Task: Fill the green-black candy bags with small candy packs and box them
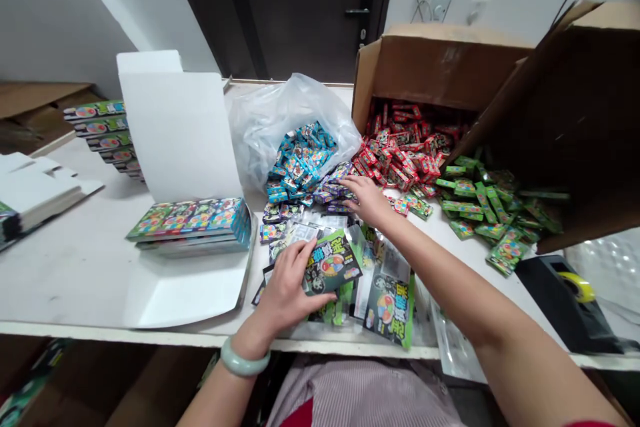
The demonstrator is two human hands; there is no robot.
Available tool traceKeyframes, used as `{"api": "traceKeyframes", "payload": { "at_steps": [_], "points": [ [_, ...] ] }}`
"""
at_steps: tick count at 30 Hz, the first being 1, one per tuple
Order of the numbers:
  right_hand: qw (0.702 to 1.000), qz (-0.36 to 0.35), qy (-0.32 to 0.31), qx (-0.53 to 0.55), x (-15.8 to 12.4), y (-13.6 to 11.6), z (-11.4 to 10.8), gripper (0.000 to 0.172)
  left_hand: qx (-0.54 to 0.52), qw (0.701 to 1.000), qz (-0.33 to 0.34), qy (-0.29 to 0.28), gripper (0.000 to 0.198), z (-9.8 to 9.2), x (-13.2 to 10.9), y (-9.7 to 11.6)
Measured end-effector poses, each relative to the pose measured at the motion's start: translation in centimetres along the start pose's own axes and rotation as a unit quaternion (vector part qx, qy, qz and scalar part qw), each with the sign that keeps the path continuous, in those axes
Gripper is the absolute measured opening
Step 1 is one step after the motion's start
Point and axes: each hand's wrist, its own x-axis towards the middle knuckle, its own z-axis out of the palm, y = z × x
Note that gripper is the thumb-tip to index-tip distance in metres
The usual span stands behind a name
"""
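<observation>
pouch [334, 263] pinched in l hand [291, 280], r hand [369, 200] grip unclear at purple pkts [330, 195] nr bag [253, 140].

Small red packets [393, 163], blue packets [300, 157], purple packets [327, 195] and green packets [480, 203], each too jumbled to count; one open white cardboard carton [183, 137]; one black tape dispenser [553, 307].

The left hand [289, 288] holds a packet [333, 263] above the worktop [85, 267], the right hand [369, 201] at a purple pile [327, 193].

A dark door [305, 10] stands beyond — wall socket [441, 8] beside it, tape dispenser [555, 310] nearer.
</observation>
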Motion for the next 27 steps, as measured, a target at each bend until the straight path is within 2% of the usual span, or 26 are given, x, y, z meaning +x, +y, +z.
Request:
{"api": "traceKeyframes", "payload": {
  "at_steps": [2,5,7,10,14,17,18,20,22,24,27],
  "points": [
    [0.999,0.019,-0.004,0.027,2.3,0.6,1.2,0.031,0.005,1.0,0.004,0.006,0.1,-0.3,-0.3,-0.3],
    [0.996,0.065,0.025,0.063,2.6,1.3,1.6,0.01,0.016,1.0,-0.005,0.022,0.098,-0.6,-0.9,-1.0],
    [0.989,0.108,0.041,0.096,1.0,1.8,0.9,0.021,0.022,0.999,-0.01,0.027,0.095,-0.7,-1.2,-1.8],
    [0.971,0.168,0.019,0.167,-2.5,2.1,-0.9,0.039,0.021,0.999,-0.006,0.027,0.092,-0.7,-1.1,-2.6],
    [0.938,0.217,-0.019,0.271,-7.1,1.7,-3.5,0.036,0.014,1.0,0.01,0.021,0.09,-0.4,-0.4,-2.3],
    [0.896,0.265,-0.016,0.356,-9.7,1.3,-4.7,0.042,0.014,1.0,0.016,0.015,0.09,-0.1,-0.2,-1.6],
    [0.896,0.27,-0.004,0.354,-10.5,1.3,-4.9,0.044,0.015,1.0,0.015,0.012,0.09,0.0,-0.2,-1.4],
    [0.929,0.245,0.049,0.275,-11.8,1.4,-5.2,0.041,0.02,1.0,0.013,0.001,0.089,0.2,-0.4,-1.0],
    [0.972,0.169,0.095,0.135,-13.1,1.6,-5.3,0.03,0.024,1.0,0.013,-0.01,0.089,0.3,-0.4,-0.7],
    [0.993,0.074,0.089,0.004,-14.2,1.7,-5.3,0.02,0.026,0.999,0.015,-0.016,0.091,0.5,-0.3,-0.4],
    [0.992,-0.022,0.042,-0.121,-15.5,1.7,-5.0,0.024,0.029,0.999,0.023,-0.022,0.092,0.7,-0.1,-0.2]
  ]
}}
